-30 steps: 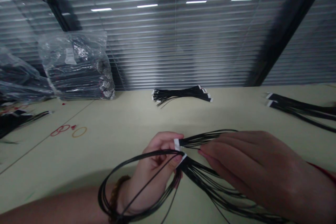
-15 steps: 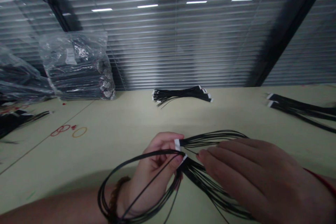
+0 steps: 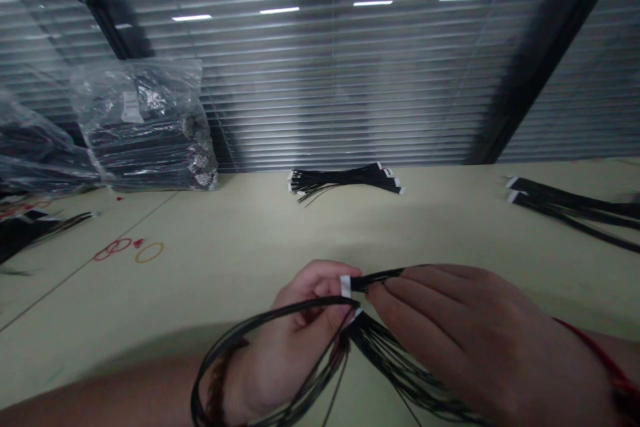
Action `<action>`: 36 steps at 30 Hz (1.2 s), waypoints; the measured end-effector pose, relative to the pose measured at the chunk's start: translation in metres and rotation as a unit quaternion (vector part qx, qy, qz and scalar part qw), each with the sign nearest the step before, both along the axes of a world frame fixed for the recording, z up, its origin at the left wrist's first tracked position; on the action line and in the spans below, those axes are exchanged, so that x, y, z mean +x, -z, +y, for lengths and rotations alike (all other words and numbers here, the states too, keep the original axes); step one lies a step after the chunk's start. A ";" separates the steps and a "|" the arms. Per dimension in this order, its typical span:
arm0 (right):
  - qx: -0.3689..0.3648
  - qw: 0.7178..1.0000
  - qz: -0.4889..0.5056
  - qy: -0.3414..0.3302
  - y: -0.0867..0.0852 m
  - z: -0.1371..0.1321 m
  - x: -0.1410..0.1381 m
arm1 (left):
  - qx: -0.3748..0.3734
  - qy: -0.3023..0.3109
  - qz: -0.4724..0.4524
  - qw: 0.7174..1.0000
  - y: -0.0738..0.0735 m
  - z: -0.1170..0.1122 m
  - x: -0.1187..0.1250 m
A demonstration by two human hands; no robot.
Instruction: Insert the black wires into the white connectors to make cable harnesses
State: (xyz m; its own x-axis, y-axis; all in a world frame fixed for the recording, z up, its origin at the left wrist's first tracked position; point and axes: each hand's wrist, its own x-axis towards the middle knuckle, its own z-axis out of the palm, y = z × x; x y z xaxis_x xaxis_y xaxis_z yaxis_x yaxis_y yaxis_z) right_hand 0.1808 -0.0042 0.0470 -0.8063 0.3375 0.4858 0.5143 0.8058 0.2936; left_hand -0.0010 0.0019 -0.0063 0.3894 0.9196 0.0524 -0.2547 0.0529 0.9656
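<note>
My left hand [image 3: 305, 340] is closed around the white-ended part of a black wire harness [image 3: 395, 353]. Two white connectors show at its fingers: an upper white connector [image 3: 346, 286] and a lower one by the thumb. Black wires loop from there back over my left wrist, and more run down to the right. My right hand [image 3: 465, 333] lies over the upper strand of wires just right of the upper connector, fingers pressed together around it. Its fingertips are close to my left hand; the palm side is hidden.
A bundle of black cables [image 3: 345, 178] lies at the table's back, with more cables [image 3: 575, 203] at the right. Clear plastic bags of cables [image 3: 150, 140] stand back left. Red rubber bands [image 3: 113, 249] and a yellow rubber band [image 3: 149, 253] lie left. Window blinds [image 3: 330, 80] rise behind.
My right hand has moved slightly left and closed in on the upper wires, which are now gathered into a tighter strand. My left hand and the connectors have shifted a little right and down.
</note>
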 end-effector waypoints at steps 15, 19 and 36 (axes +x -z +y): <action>-0.275 0.944 -0.040 0.178 0.015 -0.009 0.003 | 0.030 -0.109 0.010 0.994 0.008 0.017 0.002; -0.284 0.947 -0.004 0.152 0.017 0.003 -0.014 | 0.066 -0.104 0.052 0.991 0.010 0.015 0.001; -0.312 0.939 0.087 0.119 0.020 0.008 -0.013 | 0.066 -0.091 0.058 0.992 0.002 0.011 0.004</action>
